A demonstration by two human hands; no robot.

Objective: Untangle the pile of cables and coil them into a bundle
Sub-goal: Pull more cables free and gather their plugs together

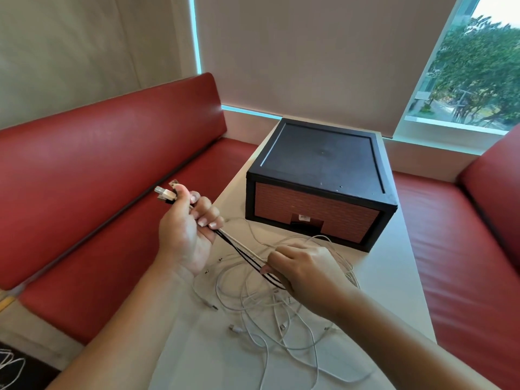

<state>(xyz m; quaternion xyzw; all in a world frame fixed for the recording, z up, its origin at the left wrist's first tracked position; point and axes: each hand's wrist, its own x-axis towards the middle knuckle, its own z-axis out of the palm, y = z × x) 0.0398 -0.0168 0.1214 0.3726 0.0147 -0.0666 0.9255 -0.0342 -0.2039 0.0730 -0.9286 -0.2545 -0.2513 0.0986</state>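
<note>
A loose tangle of white cables [270, 311] lies spread on the white table [388, 280]. My left hand [187, 229] is raised over the table's left edge and grips several cable ends, their USB plugs [166, 192] sticking out above my thumb. From that fist a black cable and a white cable [239, 249] run taut, down and to the right. My right hand [301, 270] holds these same strands just above the pile, fingers curled round them.
A black box with a brick-patterned front [320, 181] stands on the far half of the table, close behind the cables. Red benches [84, 175] flank the table left and right. More white cable [11, 367] lies at the bottom left corner.
</note>
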